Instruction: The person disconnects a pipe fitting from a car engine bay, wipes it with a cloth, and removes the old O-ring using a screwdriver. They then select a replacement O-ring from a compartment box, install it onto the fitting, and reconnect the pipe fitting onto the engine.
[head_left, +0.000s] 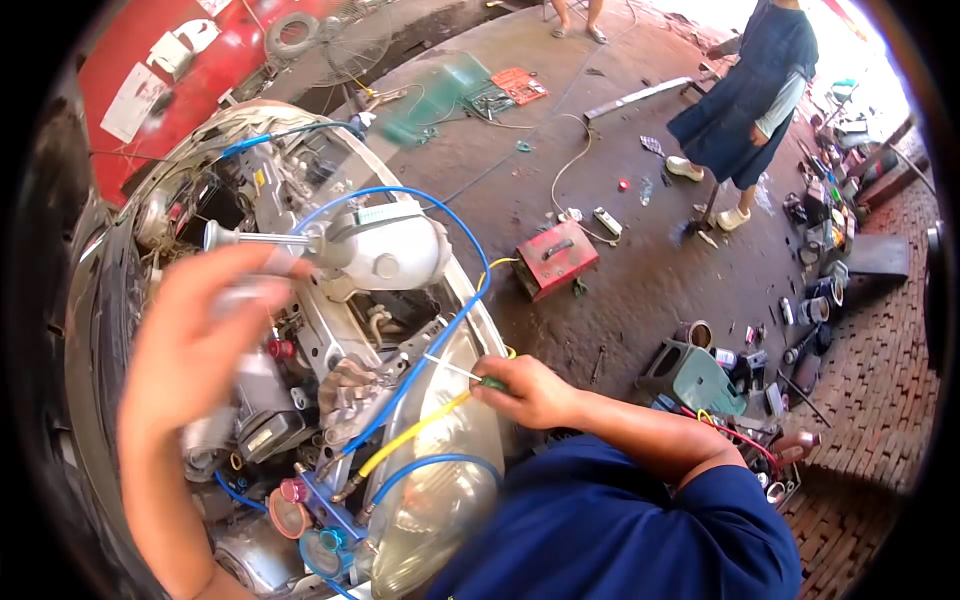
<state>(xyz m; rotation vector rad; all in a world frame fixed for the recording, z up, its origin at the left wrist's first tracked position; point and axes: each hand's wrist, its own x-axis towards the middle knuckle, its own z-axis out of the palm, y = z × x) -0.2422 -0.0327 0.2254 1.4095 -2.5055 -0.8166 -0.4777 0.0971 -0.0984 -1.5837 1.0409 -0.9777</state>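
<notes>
My right hand [530, 390] is closed around the green handle of a screwdriver [455, 368], its pale shaft pointing left over the car's front edge. Yellow hose [412, 432] and blue hose [432, 350] run close by. My left hand [195, 350], smeared by motion, is raised over the engine bay; whether its fingers hold anything I cannot make out. Just beyond it is a silver rounded device [390, 255] with a rod and round grey end. Lower down, a gauge set [330, 540] with blue and red parts rests beside the headlight [440, 500].
A red metal box [556, 260] sits on the dirty floor. Beyond it lie an open tool case [518, 86] and a long metal bar [640, 97]. Another person [750, 90] stands at the back right. Cans, a green plastic stool [700, 378] and scrap line the brick edge.
</notes>
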